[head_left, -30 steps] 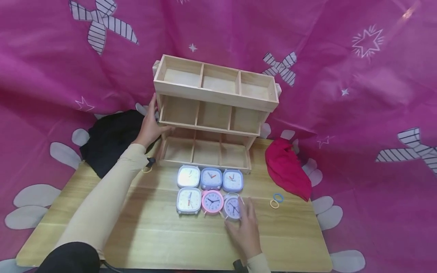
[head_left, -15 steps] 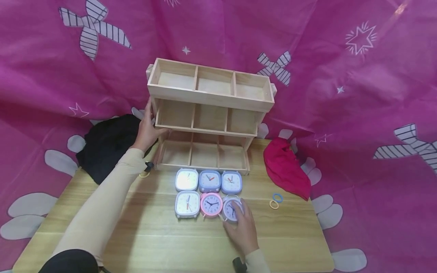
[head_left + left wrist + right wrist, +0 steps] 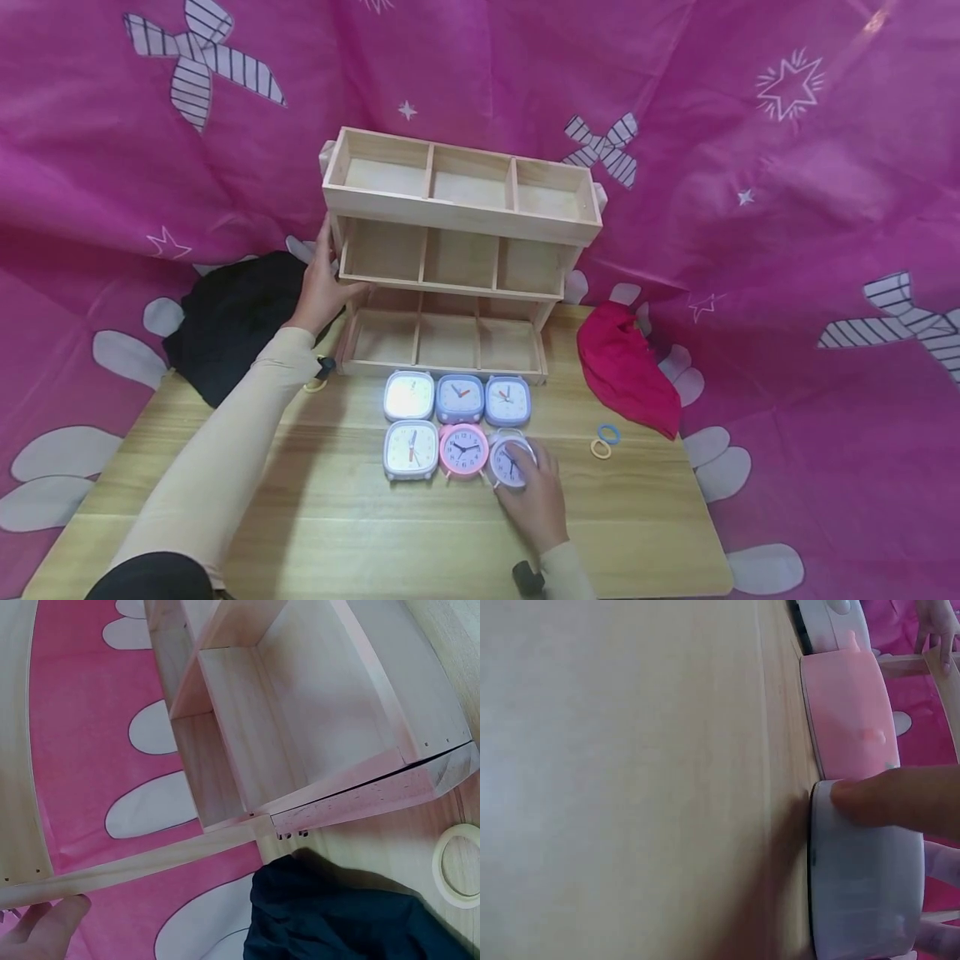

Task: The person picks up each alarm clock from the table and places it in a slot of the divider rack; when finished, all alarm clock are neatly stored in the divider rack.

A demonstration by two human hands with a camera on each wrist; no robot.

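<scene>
A three-tier wooden shelf [image 3: 461, 212] with divided trays stands at the back of the table. My left hand [image 3: 322, 292] grips its left side, thumb in front; in the left wrist view, fingertips [image 3: 56, 926] touch a wooden strip of the frame. Two rows of clocks lie face up before the shelf. At the right end of the front row, my right hand [image 3: 538, 504] holds a round lavender alarm clock [image 3: 502, 468]. The right wrist view shows a finger [image 3: 889, 796] pressed on that clock's side. Beside it lies a pink alarm clock [image 3: 463, 450].
A white square clock [image 3: 410, 450] ends the front row; another white clock [image 3: 408, 396] and two blue ones [image 3: 460, 398] form the back row. Black cloth [image 3: 232, 321] lies left, red cloth [image 3: 626, 367] right. Blue [image 3: 609, 433] and yellow rings [image 3: 600, 449] lie near the red cloth.
My right hand's fingers have closed in over the lavender clock. The left hand stays on the shelf. The whole view has shifted slightly.
</scene>
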